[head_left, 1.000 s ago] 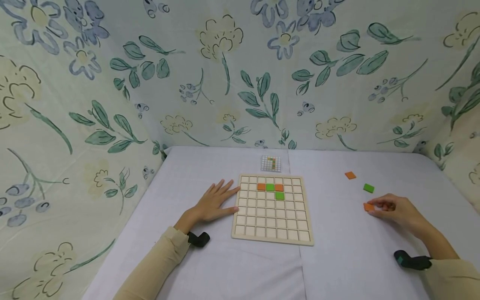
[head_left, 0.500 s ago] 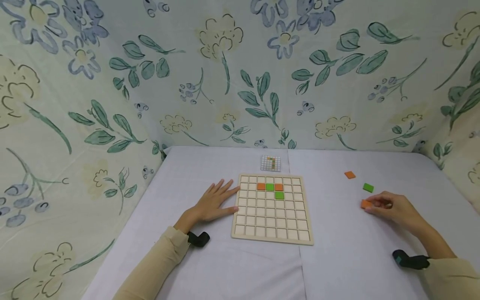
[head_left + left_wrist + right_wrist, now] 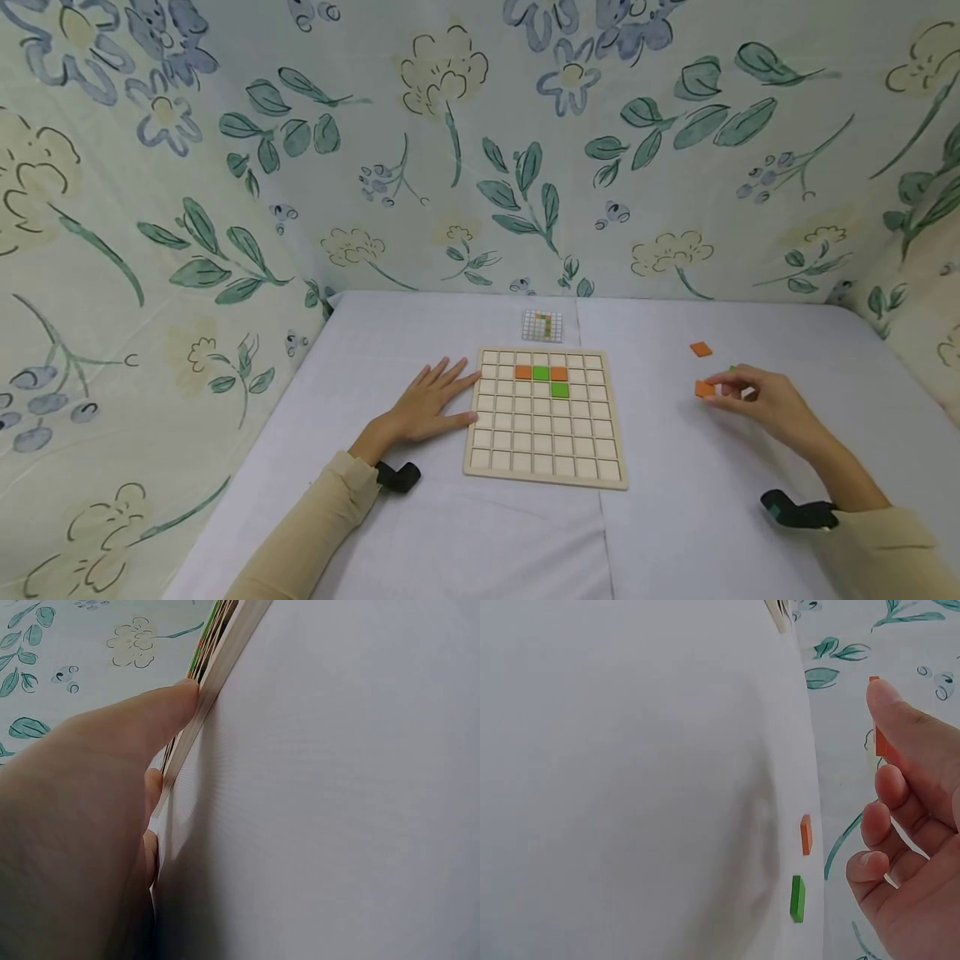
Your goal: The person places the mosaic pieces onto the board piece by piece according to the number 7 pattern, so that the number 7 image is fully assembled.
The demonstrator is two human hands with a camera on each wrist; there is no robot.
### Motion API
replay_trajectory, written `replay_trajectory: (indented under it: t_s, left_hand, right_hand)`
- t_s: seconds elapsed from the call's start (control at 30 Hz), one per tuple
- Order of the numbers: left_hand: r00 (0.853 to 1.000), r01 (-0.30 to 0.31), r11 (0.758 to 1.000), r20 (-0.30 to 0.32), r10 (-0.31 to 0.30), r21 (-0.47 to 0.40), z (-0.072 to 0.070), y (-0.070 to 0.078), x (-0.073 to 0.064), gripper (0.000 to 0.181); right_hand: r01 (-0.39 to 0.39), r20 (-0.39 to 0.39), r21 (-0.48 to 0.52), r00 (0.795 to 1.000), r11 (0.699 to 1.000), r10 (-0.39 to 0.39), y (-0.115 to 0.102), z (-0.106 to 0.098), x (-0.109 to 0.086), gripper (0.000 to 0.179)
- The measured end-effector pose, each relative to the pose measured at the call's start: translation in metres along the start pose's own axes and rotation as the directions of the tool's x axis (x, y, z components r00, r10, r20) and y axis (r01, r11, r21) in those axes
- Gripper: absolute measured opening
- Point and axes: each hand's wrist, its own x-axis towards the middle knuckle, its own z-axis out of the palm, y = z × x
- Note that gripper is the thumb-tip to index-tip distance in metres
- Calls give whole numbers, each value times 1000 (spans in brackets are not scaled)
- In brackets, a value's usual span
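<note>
Right hand is pinching an orange square tile at one side, apparently leaving the other free
Left of this grip, the spread, empty left hand is touching the gridded wooden board, probably steadying it

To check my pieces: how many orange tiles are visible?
4: one orange tile on the tablecloth, one pinched by the right hand, two on the wooden grid board. More may be hidden.

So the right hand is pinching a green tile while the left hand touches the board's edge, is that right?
Not quite: the tile pinched by the right hand is orange, not green, as the right wrist view shows. The left hand does touch the edge of the board.
</note>
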Motion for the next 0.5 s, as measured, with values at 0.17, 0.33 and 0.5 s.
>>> replay_trajectory:
  t_s: [0.17,0.33,0.5]
  left_hand:
    - [1000,-16,1000,-11,16,6,0,-1,1,77]
    - [1000,-15,1000,7,15,-1,-3,0,1,78]
    - [1000,-11,1000,14,11,-3,-2,0,1,78]
  right_hand:
    - [4,-2,28,1000,1000,-4,-20,8,7,27]
    - [16,14,40,1000,999,-17,-39,22,12,26]
    - [25,40,77,999,997,-29,-56,36,17,23]
